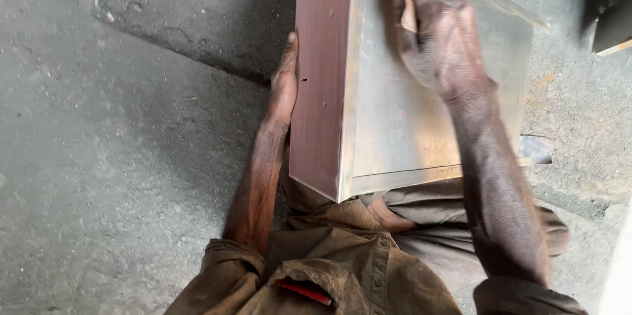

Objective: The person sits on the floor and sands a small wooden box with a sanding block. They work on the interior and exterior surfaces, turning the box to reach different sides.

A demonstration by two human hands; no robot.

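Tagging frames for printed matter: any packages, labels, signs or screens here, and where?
None in view.
Box-like panel: held over the lap, reddish-brown side face, pale metallic-grey front; no label seen.
Left hand: flat against the reddish-brown side.
Right hand: on the pale face, pressing a small tan scrap, possibly cloth or paper.
Red flat item: in the shirt pocket, too small to tell.

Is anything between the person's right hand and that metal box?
Yes: a small rag sits under the right hand, pressed on the box. The left hand lies bare against the box's reddish side.
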